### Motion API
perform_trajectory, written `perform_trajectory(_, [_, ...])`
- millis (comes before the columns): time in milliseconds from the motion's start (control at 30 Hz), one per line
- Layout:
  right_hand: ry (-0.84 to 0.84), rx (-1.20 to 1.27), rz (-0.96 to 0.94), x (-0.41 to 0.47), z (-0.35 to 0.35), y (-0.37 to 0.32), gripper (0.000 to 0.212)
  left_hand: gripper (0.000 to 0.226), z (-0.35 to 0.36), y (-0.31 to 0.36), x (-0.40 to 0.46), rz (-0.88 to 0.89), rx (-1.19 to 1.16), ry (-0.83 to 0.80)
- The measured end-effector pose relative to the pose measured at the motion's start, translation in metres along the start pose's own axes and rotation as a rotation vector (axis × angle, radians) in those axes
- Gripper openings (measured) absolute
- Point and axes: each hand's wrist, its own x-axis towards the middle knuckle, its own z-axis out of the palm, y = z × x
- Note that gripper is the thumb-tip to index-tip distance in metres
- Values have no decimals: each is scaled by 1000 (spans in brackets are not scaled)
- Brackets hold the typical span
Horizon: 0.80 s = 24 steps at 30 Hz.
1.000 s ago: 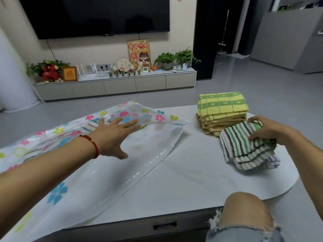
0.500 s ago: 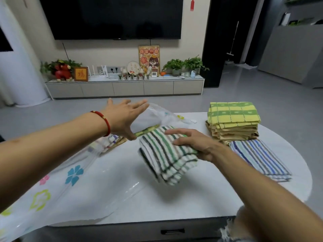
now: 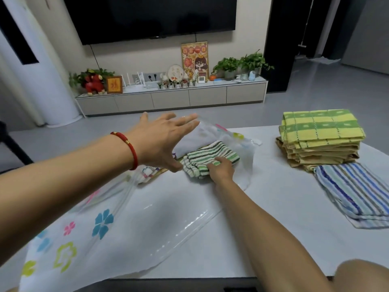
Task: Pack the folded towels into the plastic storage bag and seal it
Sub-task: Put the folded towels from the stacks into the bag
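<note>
A clear plastic storage bag (image 3: 88,234) printed with coloured flowers lies across the left of the white table (image 3: 273,224). My left hand (image 3: 162,140), fingers spread, lifts the bag's upper flap at its mouth. My right hand (image 3: 221,168) grips a folded green-and-white striped towel (image 3: 210,158) and holds it inside the bag's mouth, under the raised flap. Other folded towels show dimly inside the bag to the left. A stack of yellow-green checked towels (image 3: 320,131) stands at the table's right. A blue striped towel (image 3: 355,190) lies flat in front of the stack.
The table's rounded front edge runs along the bottom, with my bare knee (image 3: 362,275) at the lower right. Beyond the table is grey floor, a low TV cabinet (image 3: 172,98) with plants and ornaments, and a wall-mounted television.
My right hand has carried the green striped towel from the right side of the table leftwards into the bag's mouth. My left hand has raised the bag's flap higher.
</note>
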Motion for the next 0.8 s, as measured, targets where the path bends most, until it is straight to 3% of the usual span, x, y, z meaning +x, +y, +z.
perform_trajectory(233, [-121,-75,-44,28,4,-12,49,112,0,-7,-4,9,5,47])
perform_trajectory(400, [-131,-313,-258,16,-29,-3,51,113,4,-5,-3,18,-20,45])
perform_trajectory(667, [-364,-669,-374,-30,-150,1,34,114,26,15,2,12,71,90])
perform_trajectory(733, [-332,-721,-387,-37,-188,4,25,116,31,21,3,2,65,91])
perform_trajectory(800, [-199,-755,-374,-36,-229,9,18,115,34,26,4,1,63,99])
